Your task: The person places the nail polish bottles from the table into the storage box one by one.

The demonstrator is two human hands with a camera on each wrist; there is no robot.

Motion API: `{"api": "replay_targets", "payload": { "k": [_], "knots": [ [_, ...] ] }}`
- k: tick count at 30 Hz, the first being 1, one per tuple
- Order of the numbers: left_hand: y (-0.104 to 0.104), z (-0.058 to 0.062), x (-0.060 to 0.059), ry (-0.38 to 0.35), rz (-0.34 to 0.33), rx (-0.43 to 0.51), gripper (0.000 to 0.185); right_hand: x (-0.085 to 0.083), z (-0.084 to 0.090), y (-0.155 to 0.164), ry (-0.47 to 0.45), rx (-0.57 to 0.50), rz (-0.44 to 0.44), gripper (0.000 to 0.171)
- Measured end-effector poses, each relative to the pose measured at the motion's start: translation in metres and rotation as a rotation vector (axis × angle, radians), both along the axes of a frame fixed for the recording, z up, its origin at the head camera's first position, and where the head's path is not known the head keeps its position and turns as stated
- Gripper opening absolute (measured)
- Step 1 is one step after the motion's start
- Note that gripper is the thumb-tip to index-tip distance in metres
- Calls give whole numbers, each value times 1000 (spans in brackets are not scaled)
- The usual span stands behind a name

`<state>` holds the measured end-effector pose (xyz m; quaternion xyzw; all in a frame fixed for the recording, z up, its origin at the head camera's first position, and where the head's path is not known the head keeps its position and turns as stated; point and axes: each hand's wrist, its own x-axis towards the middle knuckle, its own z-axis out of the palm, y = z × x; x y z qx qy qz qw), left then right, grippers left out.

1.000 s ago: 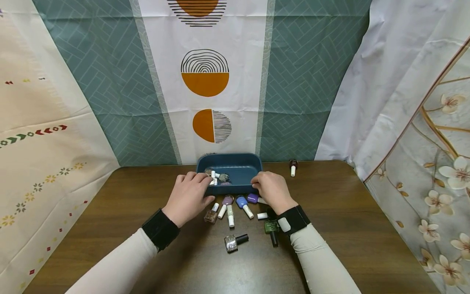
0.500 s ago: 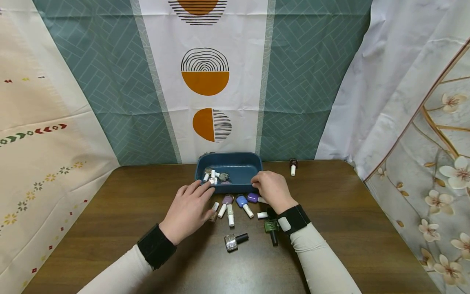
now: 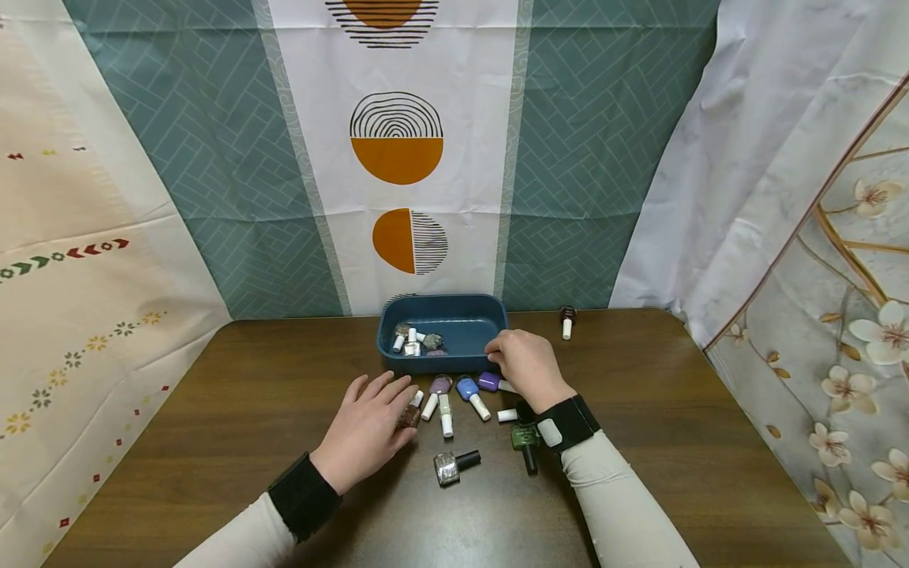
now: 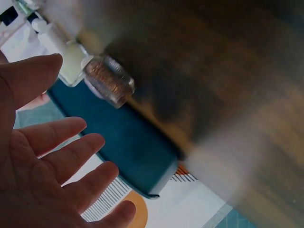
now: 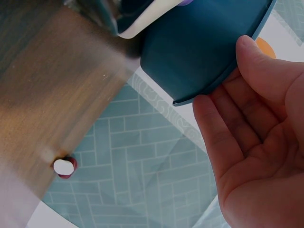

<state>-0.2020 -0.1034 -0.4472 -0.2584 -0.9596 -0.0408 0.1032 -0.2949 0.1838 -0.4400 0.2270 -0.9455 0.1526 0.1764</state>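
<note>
My left hand (image 3: 369, 430) hovers low over the table with fingers spread and nothing in its grasp. Beside its thumb lies a nail polish bottle with copper glitter (image 4: 109, 80), partly covered by the hand in the head view. At the front right corner of a dark blue plastic bin (image 3: 454, 366), my right hand (image 3: 529, 367) pinches the rim between thumb and fingers. Inside the bin, several nail polish bottles (image 3: 413, 348) lie gathered at the left end.
In front of the bin lie mauve (image 3: 441, 385), blue (image 3: 467, 388) and purple (image 3: 488, 382) nail polishes. Nearer are a silver glitter bottle (image 3: 447, 468) and a green one (image 3: 525, 436). A dark red bottle (image 3: 567, 315) sits at the back right, by the hanging cloth.
My left hand has drawn back from the bin's left front rim toward the copper glitter bottle, and its fingers spread. My right hand stays at the bin's corner.
</note>
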Motion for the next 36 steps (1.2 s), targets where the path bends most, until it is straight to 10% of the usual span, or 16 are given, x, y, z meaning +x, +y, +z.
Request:
{"api": "replay_targets", "payload": {
  "k": [36],
  "knots": [
    [-1,-17,-3,82,-42,-35,53,-1,-1,1,15,20,-4,6]
  ]
}}
